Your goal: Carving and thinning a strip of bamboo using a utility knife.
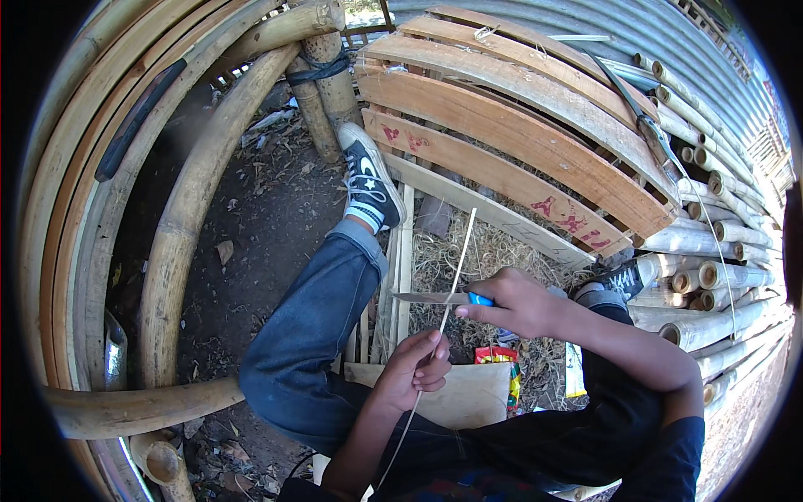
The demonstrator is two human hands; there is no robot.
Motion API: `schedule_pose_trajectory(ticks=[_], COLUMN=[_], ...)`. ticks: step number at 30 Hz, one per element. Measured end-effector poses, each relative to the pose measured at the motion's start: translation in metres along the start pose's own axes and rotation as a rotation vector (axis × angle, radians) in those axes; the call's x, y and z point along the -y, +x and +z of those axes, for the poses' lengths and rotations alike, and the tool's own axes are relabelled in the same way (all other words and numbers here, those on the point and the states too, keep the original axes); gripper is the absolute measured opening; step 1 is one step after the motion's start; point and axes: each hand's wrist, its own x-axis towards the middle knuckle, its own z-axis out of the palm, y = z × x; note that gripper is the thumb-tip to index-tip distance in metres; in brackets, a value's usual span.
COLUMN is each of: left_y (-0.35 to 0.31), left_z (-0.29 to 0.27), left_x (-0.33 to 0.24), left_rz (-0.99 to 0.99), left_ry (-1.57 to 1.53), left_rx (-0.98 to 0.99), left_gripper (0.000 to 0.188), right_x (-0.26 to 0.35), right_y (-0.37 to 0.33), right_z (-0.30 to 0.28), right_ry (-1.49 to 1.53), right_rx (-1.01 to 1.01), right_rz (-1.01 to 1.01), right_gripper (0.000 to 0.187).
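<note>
Closed around a thin, pale bamboo strip (462, 253) is my left hand (416, 366), low in the middle. The strip slants up and to the right above the fist, and its thinner tail hangs down toward my lap. My right hand (523, 303) grips the blue handle of a knife (425, 298), thumb stretched along it. The blade points left and crosses the strip a little above my left hand, appearing to touch it. Which side of the blade meets the strip is too small to tell.
A slatted wooden crate (502, 109) stands in front of my legs. Bamboo poles (728, 276) are stacked at the right. Curved bamboo and long planks (92, 201) fill the left. A red-yellow packet (499, 357) lies beside a board (464, 395) between my legs.
</note>
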Motion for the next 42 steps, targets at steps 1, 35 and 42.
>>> schedule_pose_trajectory(ticks=[1,35,42], left_y=[0.0,-0.007,-0.006], left_z=[0.001,0.008,0.009], left_x=[0.0,0.001,0.001], left_rz=[0.011,0.009,-0.013], left_ry=[-0.005,0.058,0.002], left_rx=[-0.019,-0.046,0.003], left_gripper=[0.029,0.033,0.033], right_x=[0.004,-0.031,-0.033], right_y=[0.0,0.008,-0.007], right_z=[0.004,-0.037,-0.044], right_ry=[-0.073,-0.307,-0.176], right_rx=[0.025,-0.401,-0.425], right_rz=[-0.042,0.395,0.398], right_gripper=[0.051,0.058,0.06])
